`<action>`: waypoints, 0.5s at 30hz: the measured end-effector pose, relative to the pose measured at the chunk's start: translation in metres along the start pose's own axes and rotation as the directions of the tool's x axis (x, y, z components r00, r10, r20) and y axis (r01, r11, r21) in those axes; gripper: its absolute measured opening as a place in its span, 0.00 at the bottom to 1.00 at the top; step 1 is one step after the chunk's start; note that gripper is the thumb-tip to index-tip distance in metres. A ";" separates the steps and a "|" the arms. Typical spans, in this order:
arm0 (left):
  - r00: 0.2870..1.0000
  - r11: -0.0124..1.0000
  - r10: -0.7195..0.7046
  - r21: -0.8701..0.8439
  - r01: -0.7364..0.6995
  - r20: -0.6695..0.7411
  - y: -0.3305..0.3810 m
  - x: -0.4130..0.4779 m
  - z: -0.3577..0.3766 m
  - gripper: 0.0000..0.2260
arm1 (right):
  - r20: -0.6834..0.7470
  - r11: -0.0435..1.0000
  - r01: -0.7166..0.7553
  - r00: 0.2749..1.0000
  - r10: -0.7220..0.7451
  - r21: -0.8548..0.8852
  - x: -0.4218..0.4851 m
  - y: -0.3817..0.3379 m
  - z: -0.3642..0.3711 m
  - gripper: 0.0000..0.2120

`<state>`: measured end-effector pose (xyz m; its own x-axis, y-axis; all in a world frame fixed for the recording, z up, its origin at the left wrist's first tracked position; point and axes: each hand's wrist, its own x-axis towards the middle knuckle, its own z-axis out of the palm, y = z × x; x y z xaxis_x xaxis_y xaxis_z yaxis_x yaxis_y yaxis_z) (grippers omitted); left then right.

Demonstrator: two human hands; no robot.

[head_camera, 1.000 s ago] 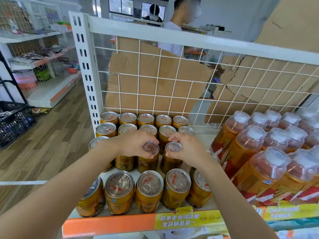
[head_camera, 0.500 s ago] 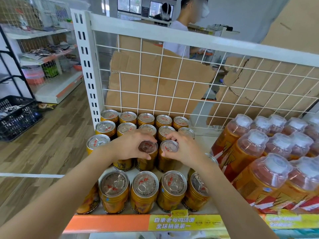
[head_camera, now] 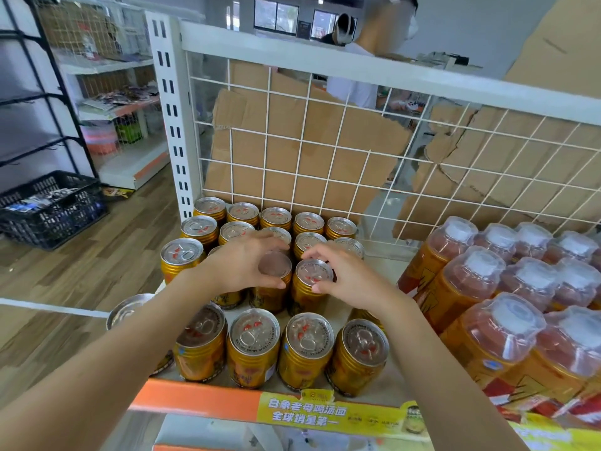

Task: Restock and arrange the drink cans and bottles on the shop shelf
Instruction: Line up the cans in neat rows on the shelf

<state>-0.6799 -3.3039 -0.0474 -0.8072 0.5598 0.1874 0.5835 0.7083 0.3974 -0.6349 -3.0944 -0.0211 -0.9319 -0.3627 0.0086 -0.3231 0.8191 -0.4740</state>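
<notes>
Evidently squaring the row, the left hand (head_camera: 242, 266) grips one gold can (head_camera: 271, 281) by its rim while the right hand (head_camera: 349, 281) pinches its neighbour (head_camera: 310, 284).

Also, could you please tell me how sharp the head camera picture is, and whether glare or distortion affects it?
Head view: wide-angle bending bows the shelf's white top rail; the left hand holds a shaded can, the right hand a bright can, both sharp; the bottle caps show soft glare; the person behind is blurred.
</notes>
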 end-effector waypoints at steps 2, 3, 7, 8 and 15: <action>0.999 1.000 -0.012 0.007 0.012 -0.037 0.002 -0.002 0.003 0.29 | -0.014 1.000 0.000 1.000 0.000 0.025 -0.001 0.002 0.001 0.23; 0.999 1.000 -0.018 0.006 0.018 -0.047 0.003 -0.003 0.004 0.28 | -0.020 1.000 0.006 1.000 -0.005 0.028 -0.001 0.003 0.002 0.23; 1.000 0.998 -0.014 -0.059 0.013 -0.017 0.000 -0.007 0.002 0.27 | -0.039 1.000 0.020 0.999 -0.020 0.003 -0.004 0.006 0.007 0.24; 1.000 0.997 -0.002 -0.081 0.002 -0.001 -0.002 -0.007 0.000 0.26 | -0.048 1.000 0.004 0.999 -0.005 -0.012 -0.004 0.005 0.008 0.26; 0.998 0.995 -0.041 -0.087 0.044 0.037 -0.007 -0.007 0.001 0.27 | -0.141 0.999 -0.037 0.990 0.033 -0.027 -0.002 0.009 0.014 0.27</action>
<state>-0.6779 -3.3123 -0.0525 -0.8264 0.5460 0.1375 0.5375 0.6923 0.4815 -0.6333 -3.0926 -0.0372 -0.9560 -0.2693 0.1167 -0.2926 0.8435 -0.4504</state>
